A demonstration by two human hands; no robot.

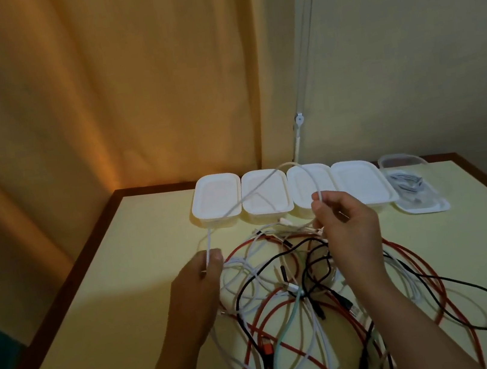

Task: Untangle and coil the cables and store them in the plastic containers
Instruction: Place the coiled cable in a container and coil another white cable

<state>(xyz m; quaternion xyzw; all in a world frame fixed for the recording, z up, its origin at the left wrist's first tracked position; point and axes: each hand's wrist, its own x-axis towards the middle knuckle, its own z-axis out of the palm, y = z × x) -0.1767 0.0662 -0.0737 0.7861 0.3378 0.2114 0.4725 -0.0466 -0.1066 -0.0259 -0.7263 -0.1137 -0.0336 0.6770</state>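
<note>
Yellow table (95,301) carrying cable tangle (301,302); left hand (200,282) pinching white cable (267,180), right hand (350,231) gripping same cable, arching over white lidded containers (287,190) behind hands.

One head-worn view — looking forward and down, close over the table (95,301) toward the curtain (96,95).

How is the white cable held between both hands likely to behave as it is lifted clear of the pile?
Probably floppy: the white cable arcs loosely between the left hand and right hand rather than holding straight. Likely light, since a fingertip pinch at each end carries it. It may snag, as more white strands lie woven into the pile of red and black cables.
</note>
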